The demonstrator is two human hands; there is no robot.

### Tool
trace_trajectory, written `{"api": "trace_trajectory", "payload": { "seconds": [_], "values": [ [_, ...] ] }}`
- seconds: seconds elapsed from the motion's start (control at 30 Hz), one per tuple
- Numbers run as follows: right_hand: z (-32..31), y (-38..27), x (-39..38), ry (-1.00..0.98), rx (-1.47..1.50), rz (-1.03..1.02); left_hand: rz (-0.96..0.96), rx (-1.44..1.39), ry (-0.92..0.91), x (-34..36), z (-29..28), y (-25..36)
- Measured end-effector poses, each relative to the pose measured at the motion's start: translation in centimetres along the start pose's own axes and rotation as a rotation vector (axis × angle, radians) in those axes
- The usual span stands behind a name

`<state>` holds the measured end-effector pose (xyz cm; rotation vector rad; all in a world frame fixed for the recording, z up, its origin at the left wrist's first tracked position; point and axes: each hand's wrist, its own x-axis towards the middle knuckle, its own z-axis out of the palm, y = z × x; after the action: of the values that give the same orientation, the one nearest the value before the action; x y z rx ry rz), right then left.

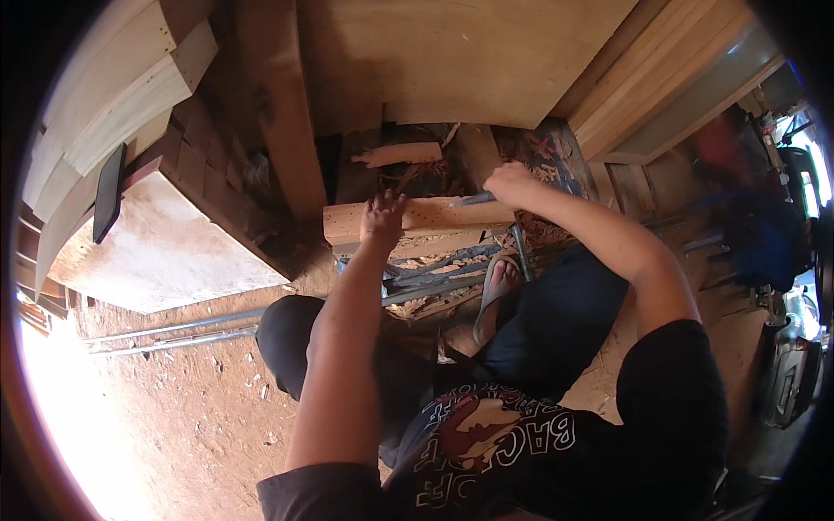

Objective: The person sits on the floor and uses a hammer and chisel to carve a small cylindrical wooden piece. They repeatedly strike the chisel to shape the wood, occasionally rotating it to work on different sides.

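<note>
A pale wooden beam (434, 217), dotted with small dark holes, lies crosswise in front of me. My left hand (383, 217) grips its left part, fingers bent over the top. My right hand (509, 182) is closed on a grey metal tool (472, 199), whose flat end rests on the beam's top toward the right; its handle is hidden in my fist. Under the beam are strips of wood and metal (447, 269), and an upright metal bar (521, 252) stands below its right end. Loose wood pieces (398, 154) and shavings lie just beyond it.
Plywood panel (460, 52) ahead; stacked boards (122, 69) and pale panel (165, 243) at left; long planks (651, 78) upper right; metal pipes (165, 334) on the dirt floor; my sandalled foot (497, 291) below the beam; dark clutter (756, 252) along the right.
</note>
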<state>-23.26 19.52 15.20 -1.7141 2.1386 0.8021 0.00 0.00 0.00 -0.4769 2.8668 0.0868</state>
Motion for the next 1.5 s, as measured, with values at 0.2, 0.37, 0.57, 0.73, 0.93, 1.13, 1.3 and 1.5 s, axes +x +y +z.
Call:
{"api": "trace_trajectory", "payload": {
  "seconds": [0.2, 0.37, 0.57, 0.73, 0.93, 1.13, 1.3, 1.5],
  "values": [
    [-0.3, 2.9, -5.6, -0.251, 0.852, 0.132, 0.002, 0.009, -0.03, -0.3, -1.3, 0.4],
    [3.6, 3.8, -7.0, 0.091, 0.491, 0.013, 0.025, -0.069, -0.138, -0.1, -2.3, -0.6],
    [5.2, 1.7, -8.7, 0.174, 0.482, 0.028, 0.059, -0.075, -0.048, -1.6, -2.1, -2.4],
    [6.2, 2.0, -8.9, 0.096, 0.522, -0.027, 0.0, -0.051, 0.006, -2.3, -2.2, -2.2],
    [7.7, 1.9, -8.6, 0.138, 0.471, -0.077, -0.001, -0.082, -0.029, -3.1, -2.1, -2.3],
    [6.5, 1.0, -8.6, 0.103, 0.465, -0.066, -0.031, -0.08, -0.085, -2.8, -2.4, -1.8],
    [5.7, 0.5, -8.5, 0.101, 0.447, -0.058, -0.029, -0.069, -0.083, -2.9, -2.6, -1.6],
    [5.6, 0.1, -7.7, 0.126, 0.402, -0.042, 0.023, -0.122, 0.091, -2.7, -1.3, -2.1]
  ]
}}
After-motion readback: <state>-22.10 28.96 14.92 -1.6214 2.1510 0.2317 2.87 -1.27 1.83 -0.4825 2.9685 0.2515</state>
